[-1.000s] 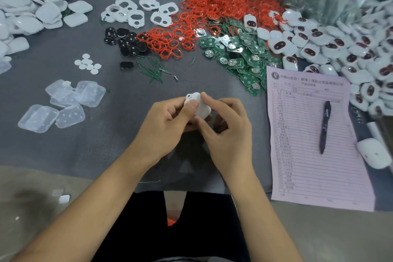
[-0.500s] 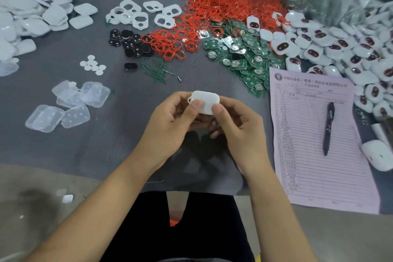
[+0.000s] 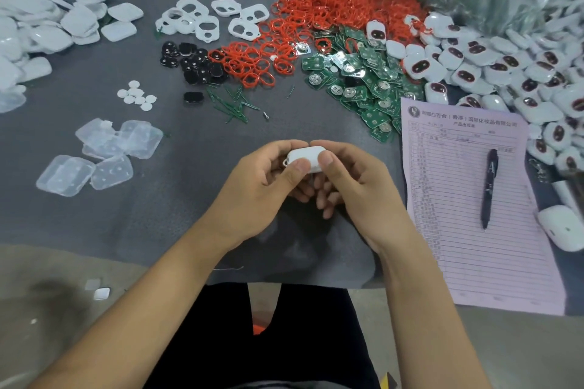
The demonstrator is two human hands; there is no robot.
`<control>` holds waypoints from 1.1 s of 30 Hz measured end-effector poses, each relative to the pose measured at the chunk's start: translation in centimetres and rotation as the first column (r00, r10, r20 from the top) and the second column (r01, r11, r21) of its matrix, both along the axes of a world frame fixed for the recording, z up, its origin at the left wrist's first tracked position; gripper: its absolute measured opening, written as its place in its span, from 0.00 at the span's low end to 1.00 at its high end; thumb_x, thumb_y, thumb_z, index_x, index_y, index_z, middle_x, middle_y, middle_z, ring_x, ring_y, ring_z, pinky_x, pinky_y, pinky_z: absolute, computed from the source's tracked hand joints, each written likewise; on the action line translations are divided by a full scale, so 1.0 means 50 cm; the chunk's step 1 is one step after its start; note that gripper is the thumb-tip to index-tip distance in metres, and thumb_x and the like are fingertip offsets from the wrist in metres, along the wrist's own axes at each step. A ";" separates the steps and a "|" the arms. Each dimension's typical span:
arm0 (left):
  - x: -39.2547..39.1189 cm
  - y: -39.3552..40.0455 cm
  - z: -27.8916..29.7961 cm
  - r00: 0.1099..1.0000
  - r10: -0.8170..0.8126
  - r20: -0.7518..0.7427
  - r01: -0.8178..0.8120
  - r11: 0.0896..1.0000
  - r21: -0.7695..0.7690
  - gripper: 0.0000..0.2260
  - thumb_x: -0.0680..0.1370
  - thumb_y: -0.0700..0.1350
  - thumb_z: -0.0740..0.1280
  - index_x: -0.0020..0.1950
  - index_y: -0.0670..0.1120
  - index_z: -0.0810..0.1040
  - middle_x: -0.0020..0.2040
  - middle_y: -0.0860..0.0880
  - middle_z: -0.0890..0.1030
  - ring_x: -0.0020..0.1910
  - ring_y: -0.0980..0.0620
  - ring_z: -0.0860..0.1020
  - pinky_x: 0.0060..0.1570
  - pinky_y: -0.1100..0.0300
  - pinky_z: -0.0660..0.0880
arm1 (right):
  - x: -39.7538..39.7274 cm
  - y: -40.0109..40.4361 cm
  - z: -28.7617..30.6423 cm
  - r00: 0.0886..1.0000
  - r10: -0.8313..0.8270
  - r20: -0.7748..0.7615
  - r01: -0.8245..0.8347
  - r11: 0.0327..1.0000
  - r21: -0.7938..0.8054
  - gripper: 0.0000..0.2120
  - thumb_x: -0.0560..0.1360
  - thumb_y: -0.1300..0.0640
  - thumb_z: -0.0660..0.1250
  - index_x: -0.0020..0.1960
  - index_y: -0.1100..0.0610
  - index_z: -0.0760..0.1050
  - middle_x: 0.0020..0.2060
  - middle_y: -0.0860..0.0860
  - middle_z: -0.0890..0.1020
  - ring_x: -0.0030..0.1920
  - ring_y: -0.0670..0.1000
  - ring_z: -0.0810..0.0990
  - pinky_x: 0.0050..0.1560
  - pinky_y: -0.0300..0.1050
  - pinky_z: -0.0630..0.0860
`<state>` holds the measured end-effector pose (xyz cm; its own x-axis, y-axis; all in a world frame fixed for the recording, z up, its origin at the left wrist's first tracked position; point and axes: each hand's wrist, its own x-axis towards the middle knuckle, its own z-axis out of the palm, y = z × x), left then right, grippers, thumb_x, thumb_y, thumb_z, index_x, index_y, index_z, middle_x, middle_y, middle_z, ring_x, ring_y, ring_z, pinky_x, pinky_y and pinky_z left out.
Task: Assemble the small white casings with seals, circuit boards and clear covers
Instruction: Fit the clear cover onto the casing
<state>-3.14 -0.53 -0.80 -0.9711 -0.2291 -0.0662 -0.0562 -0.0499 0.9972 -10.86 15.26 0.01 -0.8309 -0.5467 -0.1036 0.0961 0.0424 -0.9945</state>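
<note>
A small white casing (image 3: 306, 155) is held above the grey table mat (image 3: 196, 186), near its front edge. My left hand (image 3: 262, 189) grips its left side, thumb pressed on the near face. My right hand (image 3: 350, 186) grips the right side the same way, and the two thumbs almost touch. Its underside is hidden by my fingers. Red seals (image 3: 268, 60) lie heaped at the back middle, green circuit boards (image 3: 363, 79) to their right, and clear covers (image 3: 104, 151) at the left.
White casing halves (image 3: 47, 28) are piled at the far left, white frames with holes (image 3: 208, 20) and black parts (image 3: 192, 61) at the back. Several finished casings (image 3: 505, 66) fill the right. A pink form (image 3: 474, 199) with a pen (image 3: 489, 186) lies beside my right hand.
The casing has turned in my hands from tilted to lying level, and both thumbs have come together on its near face. My hands stayed in about the same place.
</note>
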 end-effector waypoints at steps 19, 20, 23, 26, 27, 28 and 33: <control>-0.006 -0.008 0.004 1.000 -0.016 0.022 0.015 1.000 0.020 0.13 0.82 0.36 0.68 0.66 0.39 0.76 0.46 0.42 0.84 0.37 0.52 0.83 0.40 0.61 0.82 | 0.000 0.000 -0.004 0.999 0.034 -0.039 -0.032 0.998 0.051 0.10 0.83 0.65 0.65 0.64 0.64 0.74 0.36 0.53 0.84 0.28 0.51 0.79 0.27 0.43 0.77; -0.006 -0.008 0.003 1.000 -0.021 0.017 0.021 1.000 0.018 0.13 0.82 0.36 0.68 0.67 0.39 0.76 0.46 0.43 0.84 0.37 0.52 0.83 0.41 0.61 0.82 | 0.001 0.001 -0.006 0.998 0.033 -0.051 -0.031 0.998 0.055 0.10 0.83 0.65 0.65 0.64 0.63 0.74 0.37 0.53 0.84 0.28 0.51 0.79 0.27 0.43 0.78; -0.006 -0.007 -0.001 1.000 -0.010 -0.002 0.010 1.000 0.013 0.14 0.82 0.38 0.69 0.67 0.42 0.77 0.47 0.45 0.85 0.40 0.51 0.85 0.45 0.60 0.82 | 0.003 -0.001 -0.010 0.996 0.025 -0.087 -0.020 0.998 0.054 0.10 0.84 0.64 0.63 0.65 0.61 0.74 0.39 0.53 0.84 0.30 0.51 0.80 0.30 0.45 0.80; -0.008 -0.008 -0.005 1.000 -0.007 -0.014 0.008 0.997 0.081 0.15 0.82 0.38 0.69 0.69 0.44 0.77 0.52 0.44 0.86 0.45 0.48 0.86 0.50 0.57 0.83 | 0.007 -0.007 -0.012 0.992 -0.039 -0.120 0.042 0.999 0.020 0.11 0.85 0.63 0.63 0.65 0.57 0.76 0.39 0.52 0.83 0.32 0.50 0.79 0.30 0.45 0.81; -0.008 -0.008 -0.006 1.000 -0.011 -0.021 0.013 0.995 0.096 0.15 0.82 0.38 0.69 0.69 0.45 0.77 0.54 0.43 0.86 0.47 0.47 0.86 0.51 0.56 0.83 | 0.009 -0.009 -0.012 0.989 -0.067 -0.131 0.069 0.998 0.008 0.11 0.85 0.63 0.63 0.65 0.56 0.77 0.39 0.51 0.83 0.32 0.49 0.79 0.30 0.44 0.80; -0.007 -0.008 -0.007 0.999 -0.011 -0.030 0.014 0.995 0.101 0.15 0.82 0.37 0.69 0.69 0.45 0.77 0.55 0.43 0.86 0.49 0.47 0.86 0.52 0.55 0.83 | 0.011 -0.010 -0.013 0.987 -0.090 -0.136 0.091 0.996 -0.003 0.10 0.84 0.63 0.64 0.64 0.57 0.77 0.39 0.50 0.84 0.33 0.49 0.79 0.29 0.43 0.79; -0.002 -0.002 -0.010 0.998 0.034 -0.052 -0.031 0.998 0.060 0.14 0.81 0.42 0.72 0.66 0.48 0.76 0.51 0.46 0.87 0.46 0.46 0.87 0.49 0.53 0.84 | 0.012 -0.008 -0.016 0.982 -0.122 -0.142 0.120 0.993 -0.018 0.08 0.83 0.65 0.67 0.60 0.64 0.80 0.38 0.50 0.85 0.35 0.48 0.81 0.29 0.41 0.78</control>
<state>-3.22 -0.63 -1.33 -0.9658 -0.2578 -0.0291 -0.0008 -0.1093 0.9940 -10.24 14.84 -0.81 -0.8968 -0.4418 0.0252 -0.0425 0.0293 -0.9987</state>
